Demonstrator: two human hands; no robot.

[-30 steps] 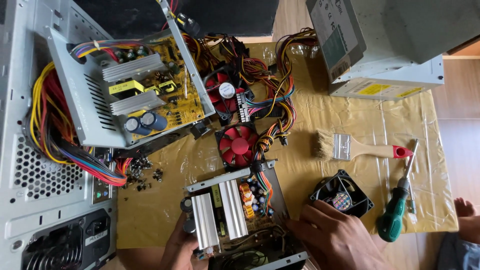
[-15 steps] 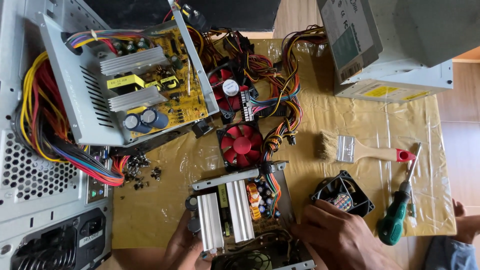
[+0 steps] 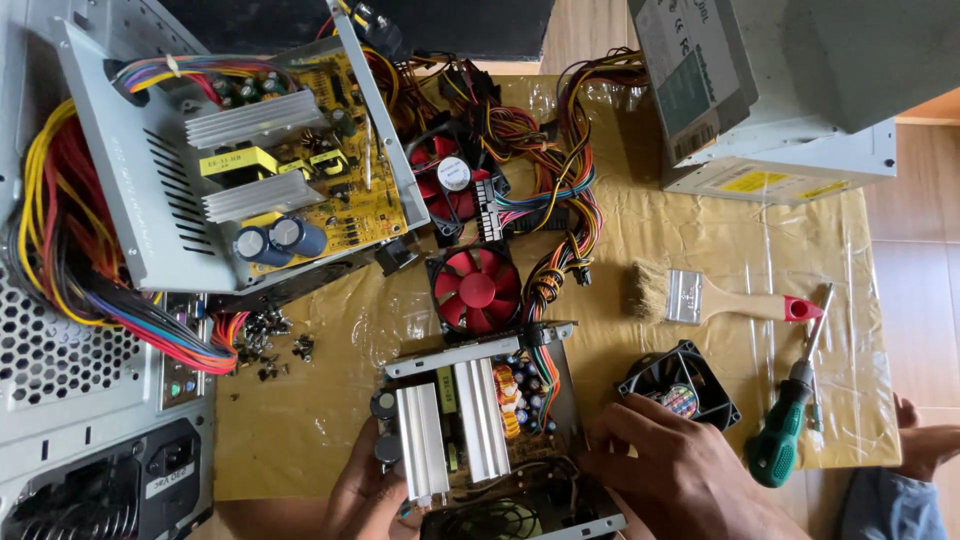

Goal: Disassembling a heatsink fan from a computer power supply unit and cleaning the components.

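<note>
Both hands, left hand (image 3: 365, 490) and right hand (image 3: 680, 480), have fingers closed on the opened grey metal power supply with silver heat sinks (image 3: 470, 425) at the counter's near edge, where a slip could tug its bundled wires (image 3: 545, 290) or scatter nearby loose black screws (image 3: 265, 340).

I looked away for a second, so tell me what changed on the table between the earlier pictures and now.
Little changed. The whole view slid slightly as the head camera moved. Both hands kept their hold on the open power supply: the left hand at its left edge, the right hand at its right side, with no clear shift of the unit itself. The red fan, brush, screwdriver and black fan stayed where they lay.
</note>
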